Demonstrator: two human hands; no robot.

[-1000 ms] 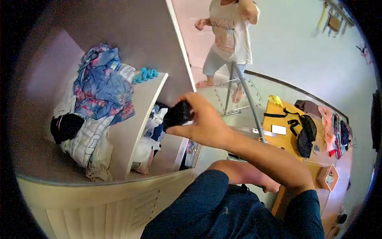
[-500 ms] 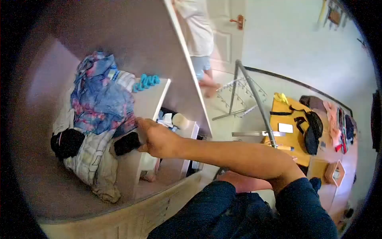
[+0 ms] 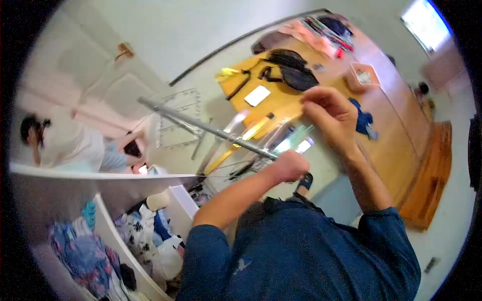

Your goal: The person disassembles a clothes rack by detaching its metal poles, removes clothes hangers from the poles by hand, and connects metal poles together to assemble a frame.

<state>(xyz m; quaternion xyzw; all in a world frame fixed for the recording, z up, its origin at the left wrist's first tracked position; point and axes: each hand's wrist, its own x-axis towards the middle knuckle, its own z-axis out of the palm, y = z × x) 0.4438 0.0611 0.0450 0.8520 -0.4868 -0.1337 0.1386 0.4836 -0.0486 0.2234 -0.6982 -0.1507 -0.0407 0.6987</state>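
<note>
My left hand is closed around the lower end of a grey metal pole, low in front of my body. To its right and higher up, my right hand is raised beside the wooden table, its fingers curved and apart with nothing between them. A small black bundle lies by the blue floral cloth in the cabinet at the lower left. Motion blurs the rods near my left hand.
On the table are a black bag, a white rectangular item, a pink basket, folded clothes and a dark blue cloth. Another person is beyond the cabinet panel. More clothes fill a second compartment.
The view has turned right, away from the cabinet. My right hand has let go of the black bundle and moved over beside the table. My left hand has come into view at the pole.
</note>
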